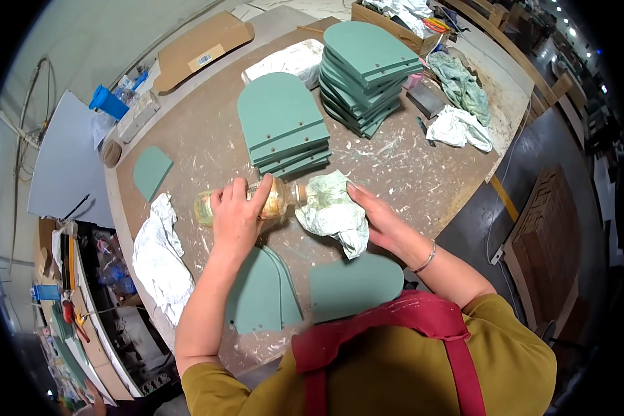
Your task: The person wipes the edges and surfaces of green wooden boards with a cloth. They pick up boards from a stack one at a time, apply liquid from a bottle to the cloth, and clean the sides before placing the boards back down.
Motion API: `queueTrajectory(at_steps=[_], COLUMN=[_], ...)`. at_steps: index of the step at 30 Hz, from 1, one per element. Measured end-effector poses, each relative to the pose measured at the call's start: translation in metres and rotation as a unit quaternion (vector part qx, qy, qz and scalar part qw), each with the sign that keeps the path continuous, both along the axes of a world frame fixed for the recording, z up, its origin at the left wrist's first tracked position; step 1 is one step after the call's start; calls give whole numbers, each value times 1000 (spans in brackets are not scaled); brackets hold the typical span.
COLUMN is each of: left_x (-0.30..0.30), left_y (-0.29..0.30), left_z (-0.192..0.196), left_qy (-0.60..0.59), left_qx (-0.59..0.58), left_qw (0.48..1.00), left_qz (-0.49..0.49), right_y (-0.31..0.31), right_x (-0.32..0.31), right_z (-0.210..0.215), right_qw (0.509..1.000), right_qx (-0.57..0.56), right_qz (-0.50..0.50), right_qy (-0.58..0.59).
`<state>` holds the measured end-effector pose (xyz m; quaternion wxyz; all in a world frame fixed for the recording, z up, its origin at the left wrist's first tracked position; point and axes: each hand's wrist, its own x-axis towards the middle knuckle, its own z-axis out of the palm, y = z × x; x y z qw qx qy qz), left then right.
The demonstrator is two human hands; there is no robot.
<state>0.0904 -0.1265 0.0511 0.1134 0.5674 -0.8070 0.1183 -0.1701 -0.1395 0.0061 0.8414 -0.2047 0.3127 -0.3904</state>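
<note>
My left hand (236, 215) is wrapped round a stained plastic bottle (277, 200) that lies tipped on its side, its neck pointing right. A white rag (331, 215) with green stains is in my right hand (378, 213), bunched up against the bottle's mouth. Below my hands lie rounded green boards: overlapping ones (255, 295) on the left and a single board (357, 286) on the right, near my apron. Just beyond the bottle stands a low stack of green boards (279, 107) with small holes along their straight edge.
A taller stack of green boards (367, 52) stands at the back. White cloths (161, 253) lie at the left and right table edges (461, 128). A small green piece (151, 170), a cardboard sheet (204, 48) and a blue cup (109, 102) are at the left.
</note>
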Motion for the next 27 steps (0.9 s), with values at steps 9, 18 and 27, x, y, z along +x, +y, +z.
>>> queueTrajectory(at_steps=[9, 18, 27], left_x=[9, 60, 98], left_y=[0, -34, -65], left_z=[-8, -24, -57], left_qy=[131, 428, 629], left_qx=[64, 80, 47], left_qw=[989, 896, 765], left_qz=[39, 87, 130], right_y=[-15, -45, -14], right_x=[24, 56, -20], right_z=[-15, -11, -18], right_qw=[973, 951, 971], right_qx=[91, 53, 104], right_qz=[72, 110, 13], right_qy=[-198, -283, -216])
